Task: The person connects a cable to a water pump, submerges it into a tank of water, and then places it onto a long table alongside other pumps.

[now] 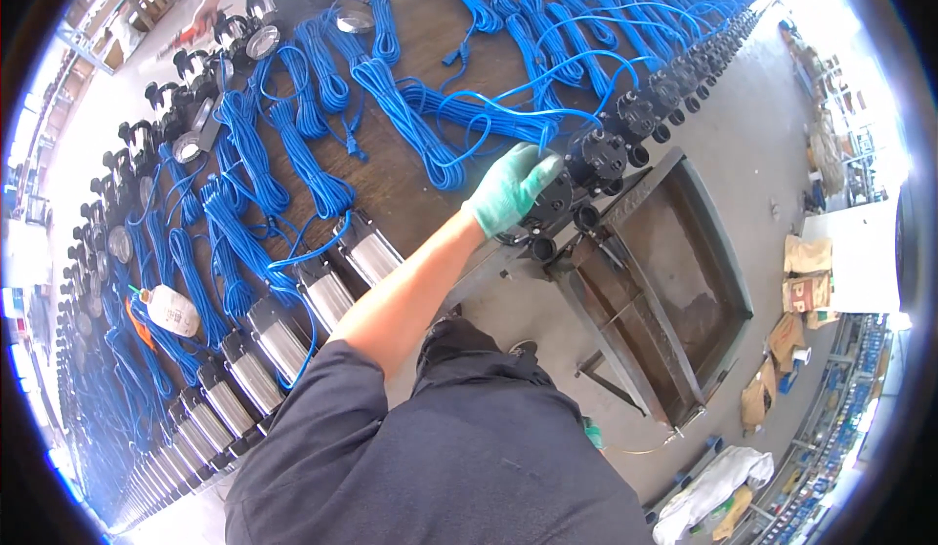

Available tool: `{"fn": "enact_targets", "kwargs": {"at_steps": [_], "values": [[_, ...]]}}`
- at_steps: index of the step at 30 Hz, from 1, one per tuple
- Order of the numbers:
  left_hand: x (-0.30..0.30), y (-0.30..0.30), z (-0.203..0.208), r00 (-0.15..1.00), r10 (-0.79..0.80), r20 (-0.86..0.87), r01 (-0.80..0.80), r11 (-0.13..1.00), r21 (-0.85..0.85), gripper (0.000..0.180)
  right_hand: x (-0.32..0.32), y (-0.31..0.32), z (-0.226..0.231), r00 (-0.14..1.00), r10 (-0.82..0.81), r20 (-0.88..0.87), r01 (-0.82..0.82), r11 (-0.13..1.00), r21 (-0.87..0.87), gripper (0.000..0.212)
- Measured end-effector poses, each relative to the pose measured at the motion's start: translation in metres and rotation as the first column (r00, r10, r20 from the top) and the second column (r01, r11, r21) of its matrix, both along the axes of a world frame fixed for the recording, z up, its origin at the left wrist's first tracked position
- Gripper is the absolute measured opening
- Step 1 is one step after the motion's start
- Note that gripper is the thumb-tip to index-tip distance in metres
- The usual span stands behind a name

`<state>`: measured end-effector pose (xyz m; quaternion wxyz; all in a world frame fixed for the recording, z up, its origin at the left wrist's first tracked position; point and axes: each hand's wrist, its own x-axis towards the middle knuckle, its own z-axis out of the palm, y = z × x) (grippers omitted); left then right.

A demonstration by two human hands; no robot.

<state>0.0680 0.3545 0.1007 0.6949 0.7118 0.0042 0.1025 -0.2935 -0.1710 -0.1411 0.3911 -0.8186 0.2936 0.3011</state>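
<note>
Brown workbench (410,188) strewn with blue cable coils (410,120), grey concrete floor (743,145)

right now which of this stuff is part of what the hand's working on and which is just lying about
In hand:
- gloved hand resting on a black pump at the table edge
- the next black pump beside it
- blue cable bundle just behind them

Lying about:
- white bottle among the cables
- metal tray stand on the floor
- cardboard boxes
</note>
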Motion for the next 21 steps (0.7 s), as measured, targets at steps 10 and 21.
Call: {"fn": "enact_targets", "kwargs": {"at_steps": [10, 21], "values": [[-0.073, -0.092, 0.018, 0.96, -0.205, 0.191, 0.157, 0.958, 0.238, 0.035, 0.104, 0.025, 0.084, 0.966, -0.234, 0.109, 0.203, 0.949, 0.243, 0.028], [-0.103, -0.244, 0.041, 0.948, -0.29, -0.134, 0.208, 0.879, -0.429, 0.02, 0.171, 0.053, 0.201, 0.921, -0.379, 0.093, 0.258, 0.769, 0.585, 0.05]]}}
